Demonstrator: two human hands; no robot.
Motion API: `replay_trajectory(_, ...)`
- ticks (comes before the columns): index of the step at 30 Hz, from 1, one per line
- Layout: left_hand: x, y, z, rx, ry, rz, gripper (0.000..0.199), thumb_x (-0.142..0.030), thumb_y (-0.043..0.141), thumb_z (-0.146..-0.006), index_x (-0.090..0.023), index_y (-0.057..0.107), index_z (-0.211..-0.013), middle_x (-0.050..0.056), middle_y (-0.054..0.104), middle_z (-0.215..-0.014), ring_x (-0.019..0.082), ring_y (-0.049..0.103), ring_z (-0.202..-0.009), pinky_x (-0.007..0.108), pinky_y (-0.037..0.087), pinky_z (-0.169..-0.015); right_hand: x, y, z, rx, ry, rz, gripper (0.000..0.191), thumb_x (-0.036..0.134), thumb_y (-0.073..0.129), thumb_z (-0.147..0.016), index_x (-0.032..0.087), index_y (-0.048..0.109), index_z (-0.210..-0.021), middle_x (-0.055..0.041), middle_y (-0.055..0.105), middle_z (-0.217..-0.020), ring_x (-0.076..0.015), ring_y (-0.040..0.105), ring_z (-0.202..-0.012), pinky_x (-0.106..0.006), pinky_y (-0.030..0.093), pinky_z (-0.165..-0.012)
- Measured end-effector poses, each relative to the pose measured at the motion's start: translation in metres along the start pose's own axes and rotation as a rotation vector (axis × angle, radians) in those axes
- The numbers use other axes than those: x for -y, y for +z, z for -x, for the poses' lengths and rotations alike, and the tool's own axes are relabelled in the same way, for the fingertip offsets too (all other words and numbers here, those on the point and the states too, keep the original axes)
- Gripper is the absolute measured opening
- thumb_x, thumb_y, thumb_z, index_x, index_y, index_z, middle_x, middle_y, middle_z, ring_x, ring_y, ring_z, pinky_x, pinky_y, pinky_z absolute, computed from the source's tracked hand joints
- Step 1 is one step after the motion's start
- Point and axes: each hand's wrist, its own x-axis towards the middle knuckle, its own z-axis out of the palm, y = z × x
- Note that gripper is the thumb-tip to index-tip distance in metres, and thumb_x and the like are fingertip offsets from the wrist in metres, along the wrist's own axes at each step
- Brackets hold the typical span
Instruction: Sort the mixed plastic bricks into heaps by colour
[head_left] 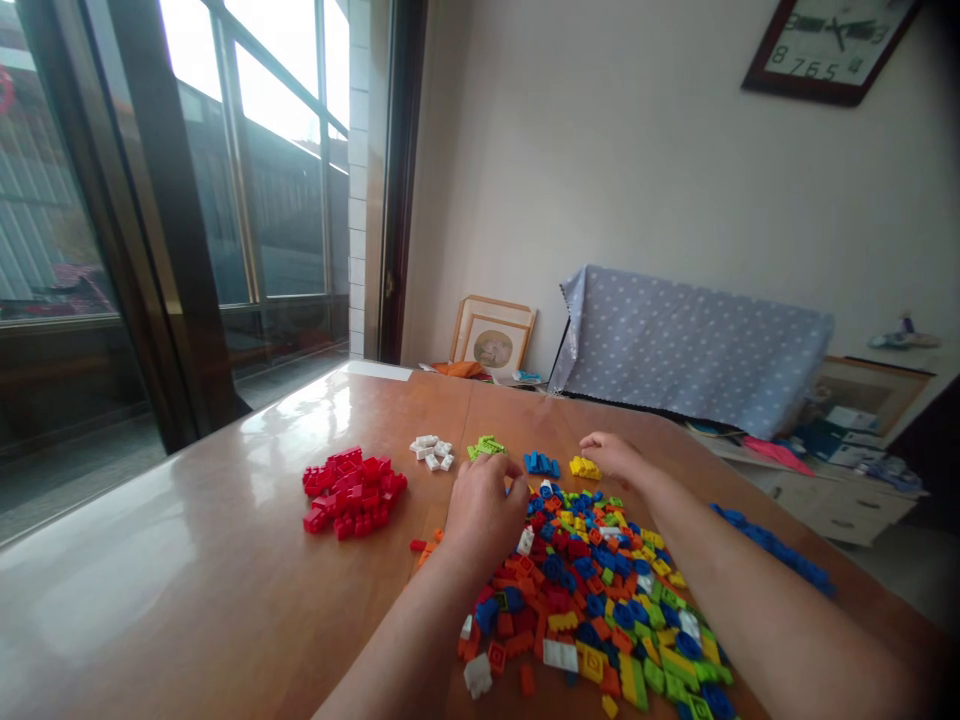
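My left hand point(487, 503) is over the far left edge of a mixed pile of toy bricks point(577, 570). Its fingers are curled together; whatever they may hold is hidden behind them. Just beyond it lies a small group of lime green bricks point(486, 445). My right hand point(613, 456) reaches to a small group of yellow bricks point(584, 468), fingers bent and close together at its far side. I cannot make out what is in them. Between the two hands sits a row of blue bricks point(541, 464).
Red bricks point(354, 494) form a heap on the left of the wooden table point(195, 590), with white bricks point(432, 452) beyond. Several orange bricks point(429, 547) lie beside my left forearm. A strip of blue pieces point(772, 548) runs along the right edge, past my right forearm.
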Motion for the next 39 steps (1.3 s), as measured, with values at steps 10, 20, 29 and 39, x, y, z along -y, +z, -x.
replay_trajectory(10, 0.0, -0.002, -0.003, 0.021, 0.004, -0.004, 0.014, -0.025, 0.058, -0.088, -0.021, 0.071, -0.085, 0.004, 0.07, -0.094, 0.02, 0.061, -0.092, 0.031, 0.044, -0.081, -0.032, -0.038, 0.117, -0.029, -0.027, -0.417, 0.04, 0.046, 0.058, -0.085, 0.023, 0.071, -0.115, -0.0062, 0.073, -0.122, -0.026, 0.065, -0.115, -0.034, 0.048, -0.099)
replay_trajectory(20, -0.001, -0.003, -0.005, 0.089, 0.018, -0.076, 0.018, -0.029, 0.054, -0.091, -0.02, 0.07, -0.091, 0.005, 0.072, -0.1, 0.019, 0.063, -0.092, 0.029, 0.044, -0.078, -0.056, -0.052, 0.164, 0.107, 0.065, -0.506, 0.034, 0.052, 0.052, -0.086, 0.02, 0.061, -0.086, -0.0038, 0.07, -0.084, -0.0193, 0.064, -0.079, -0.026, 0.048, -0.066)
replay_trajectory(29, -0.004, -0.002, 0.0, 0.157, 0.078, -0.181, 0.02, -0.031, 0.052, -0.093, -0.021, 0.069, -0.094, 0.005, 0.071, -0.099, 0.02, 0.063, -0.093, 0.029, 0.044, -0.077, -0.061, -0.056, 0.171, 0.28, -0.078, -0.373, 0.02, 0.038, 0.059, -0.082, 0.018, 0.06, -0.079, 0.0021, 0.058, -0.065, -0.0125, 0.052, -0.062, -0.021, 0.036, -0.054)
replay_trajectory(39, -0.038, 0.002, 0.022, 0.445, 0.274, -0.335, 0.013, -0.025, 0.053, -0.091, -0.024, 0.066, -0.09, 0.006, 0.066, -0.098, 0.022, 0.061, -0.094, 0.03, 0.044, -0.078, -0.054, -0.038, 0.168, 0.294, -0.136, -0.159, 0.016, 0.033, 0.072, -0.073, 0.019, 0.063, -0.074, 0.0024, 0.053, -0.061, -0.0125, 0.047, -0.059, -0.023, 0.021, -0.049)
